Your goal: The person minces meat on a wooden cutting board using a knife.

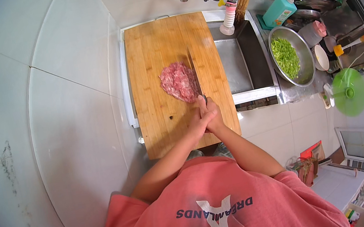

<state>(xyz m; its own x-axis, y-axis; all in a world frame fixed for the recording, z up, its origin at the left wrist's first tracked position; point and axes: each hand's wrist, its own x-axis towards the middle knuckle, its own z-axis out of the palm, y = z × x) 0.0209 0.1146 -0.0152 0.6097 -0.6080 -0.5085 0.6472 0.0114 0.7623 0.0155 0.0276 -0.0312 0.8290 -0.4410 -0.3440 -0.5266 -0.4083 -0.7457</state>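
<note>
A mound of minced raw meat point(179, 82) lies on a large wooden cutting board point(164, 134). My right hand point(216, 115) grips the handle of a kitchen knife point(195, 71). Its blade is seen almost edge-on, pointing away from me, along the right side of the meat. My left hand point(203, 119) is clasped over my right hand at the handle; whether it also touches the handle is hidden. A small dark speck point(171, 117) is on the board, nearer to me than the meat.
The board spans part of a steel sink point(233, 65), below a tap with a pink-and-white spout extension point(229, 19). To the right are a steel bowl point(307, 69) of chopped greens point(284, 56), a small bowl point(320, 57) and a teal bottle point(279, 11). A tiled wall point(80, 130) stands close on the left.
</note>
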